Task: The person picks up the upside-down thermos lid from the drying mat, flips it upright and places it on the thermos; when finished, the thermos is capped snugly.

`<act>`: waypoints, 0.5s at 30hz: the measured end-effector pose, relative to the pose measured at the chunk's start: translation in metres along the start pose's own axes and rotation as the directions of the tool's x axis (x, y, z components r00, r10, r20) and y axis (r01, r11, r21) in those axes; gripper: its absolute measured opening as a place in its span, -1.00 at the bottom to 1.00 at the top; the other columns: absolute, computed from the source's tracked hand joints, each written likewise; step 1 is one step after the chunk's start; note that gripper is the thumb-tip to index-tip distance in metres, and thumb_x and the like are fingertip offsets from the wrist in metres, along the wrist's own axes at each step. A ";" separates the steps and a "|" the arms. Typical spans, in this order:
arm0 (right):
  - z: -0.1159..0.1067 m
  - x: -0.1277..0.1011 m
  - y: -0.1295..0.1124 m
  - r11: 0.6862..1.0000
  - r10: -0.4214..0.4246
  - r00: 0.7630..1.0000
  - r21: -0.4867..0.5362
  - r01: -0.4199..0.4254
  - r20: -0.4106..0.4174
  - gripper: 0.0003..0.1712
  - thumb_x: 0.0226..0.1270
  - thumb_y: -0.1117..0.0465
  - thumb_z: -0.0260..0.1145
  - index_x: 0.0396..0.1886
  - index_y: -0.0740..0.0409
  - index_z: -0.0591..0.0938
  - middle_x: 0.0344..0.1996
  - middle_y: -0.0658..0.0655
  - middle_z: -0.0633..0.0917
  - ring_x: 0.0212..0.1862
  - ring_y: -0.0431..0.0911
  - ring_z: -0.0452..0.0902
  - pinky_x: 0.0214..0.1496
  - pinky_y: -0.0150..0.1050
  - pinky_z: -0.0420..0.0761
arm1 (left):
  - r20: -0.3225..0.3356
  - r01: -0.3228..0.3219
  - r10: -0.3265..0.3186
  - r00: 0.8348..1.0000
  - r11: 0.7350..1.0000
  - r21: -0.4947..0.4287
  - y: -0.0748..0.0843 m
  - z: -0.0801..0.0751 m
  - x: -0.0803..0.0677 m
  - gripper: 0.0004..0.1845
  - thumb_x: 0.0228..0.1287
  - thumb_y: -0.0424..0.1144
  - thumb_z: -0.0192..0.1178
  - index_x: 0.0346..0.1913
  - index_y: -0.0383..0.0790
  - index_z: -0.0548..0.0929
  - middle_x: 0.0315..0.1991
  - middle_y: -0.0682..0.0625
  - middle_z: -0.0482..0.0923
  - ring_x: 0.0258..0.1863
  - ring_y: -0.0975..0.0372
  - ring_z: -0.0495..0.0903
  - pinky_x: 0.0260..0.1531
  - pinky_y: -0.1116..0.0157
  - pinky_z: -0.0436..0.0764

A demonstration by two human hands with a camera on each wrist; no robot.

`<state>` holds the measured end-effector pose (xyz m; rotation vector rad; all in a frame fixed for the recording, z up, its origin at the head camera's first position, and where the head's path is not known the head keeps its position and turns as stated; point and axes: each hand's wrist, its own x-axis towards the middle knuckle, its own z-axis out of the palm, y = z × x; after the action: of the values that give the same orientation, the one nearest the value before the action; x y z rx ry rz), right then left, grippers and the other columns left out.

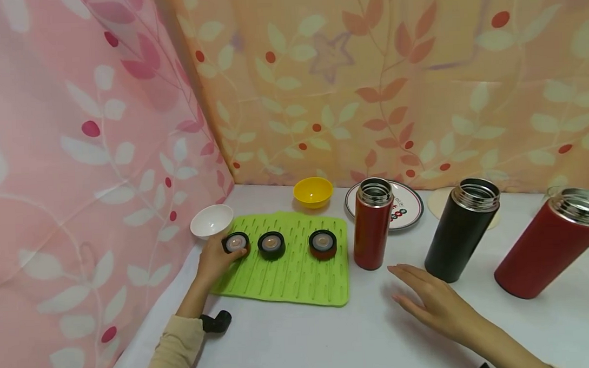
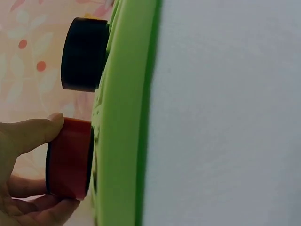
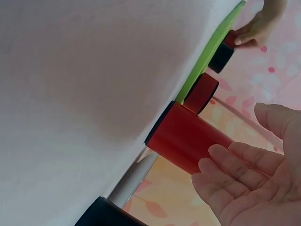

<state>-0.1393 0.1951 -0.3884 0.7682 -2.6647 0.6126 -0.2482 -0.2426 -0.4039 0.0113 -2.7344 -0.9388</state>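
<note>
Lying nearest, the right hand (image 1: pixel 437 303) is hovering flat with fingers straight and holding nothing over bare white tabletop (image 1: pixel 329 340), with open room between it and the red flask (image 1: pixel 371 223) and black flask (image 1: pixel 461 229) standing uncapped just beyond. Further left, the left hand (image 1: pixel 214 260) is pinching the leftmost red cap (image 2: pixel 69 157) between thumb and fingers at the left edge of the green mat (image 1: pixel 297 276), where two more caps are sitting apart in a row. At the back, a white bowl (image 1: pixel 211 220), a yellow bowl (image 1: pixel 313 191) and a plate (image 1: pixel 407 201) with unreadable printing are sitting before the leaf-patterned curtains (image 1: pixel 417 82).
</note>
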 end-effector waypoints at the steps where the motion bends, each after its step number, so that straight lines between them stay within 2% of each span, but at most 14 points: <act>1: 0.000 0.001 0.000 1.000 -0.004 1.000 0.005 0.004 0.002 -0.41 0.01 0.12 0.44 0.10 0.12 0.54 0.01 0.08 0.63 0.03 -0.01 0.57 -0.08 -0.07 0.61 | -0.017 -0.007 0.007 1.000 1.000 0.020 0.002 -0.001 -0.001 -0.26 -0.04 -0.14 0.40 0.21 -0.39 0.39 0.04 -0.35 0.44 0.04 -0.12 0.44 0.02 -0.10 0.40; 3: 0.000 0.002 -0.001 1.000 -0.008 1.000 0.010 0.008 0.007 -0.40 0.02 0.12 0.44 0.11 0.12 0.54 0.01 0.08 0.63 0.03 -0.01 0.56 -0.08 -0.08 0.61 | -0.055 -0.033 0.035 0.998 0.998 0.045 0.012 -0.005 -0.005 -0.26 -0.07 -0.12 0.42 0.16 -0.44 0.41 -0.01 -0.36 0.43 0.00 -0.13 0.44 -0.01 -0.10 0.41; 6: -0.001 0.003 -0.003 1.000 -0.008 1.000 0.020 0.008 0.016 -0.40 0.03 0.12 0.43 0.13 0.12 0.53 0.02 0.08 0.62 0.03 -0.02 0.56 -0.08 -0.10 0.61 | -0.116 -0.112 0.116 0.986 0.993 0.043 0.037 -0.010 -0.011 -0.26 -0.13 -0.13 0.46 0.10 -0.47 0.43 -0.03 -0.33 0.42 -0.03 -0.12 0.46 -0.04 -0.07 0.44; 9: -0.002 0.005 -0.005 1.000 -0.017 1.000 0.026 0.017 0.009 -0.39 0.03 0.14 0.43 0.14 0.12 0.52 0.03 0.07 0.62 0.03 -0.02 0.57 -0.08 -0.12 0.61 | -0.155 -0.234 0.232 0.960 0.972 0.004 0.070 -0.012 -0.018 -0.26 -0.20 -0.16 0.50 0.08 -0.42 0.44 -0.03 -0.26 0.44 -0.04 -0.06 0.48 -0.02 -0.01 0.48; 11: -0.004 0.006 -0.007 0.999 -0.024 1.000 0.036 0.024 0.002 -0.38 0.03 0.14 0.43 0.14 0.13 0.52 0.03 0.08 0.62 0.03 -0.02 0.57 -0.08 -0.12 0.62 | -0.167 -0.315 0.309 0.936 0.949 -0.012 0.090 -0.010 -0.022 -0.27 -0.24 -0.20 0.52 0.07 -0.39 0.46 -0.03 -0.22 0.45 -0.06 -0.01 0.50 -0.04 0.03 0.51; 15: -0.010 0.013 -0.013 0.997 -0.027 1.000 0.067 0.027 -0.001 -0.39 0.06 0.11 0.41 0.15 0.16 0.51 0.02 0.10 0.63 0.02 -0.01 0.58 -0.09 -0.14 0.62 | -0.147 -0.435 0.425 0.893 0.900 -0.043 0.124 -0.004 -0.030 -0.28 -0.25 -0.22 0.52 0.08 -0.31 0.48 -0.04 -0.12 0.46 -0.09 0.11 0.52 -0.04 0.16 0.56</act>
<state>-0.1407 0.1842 -0.3710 0.8214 -2.6412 0.6981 -0.2091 -0.1446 -0.3328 -0.5070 -2.4240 -0.8703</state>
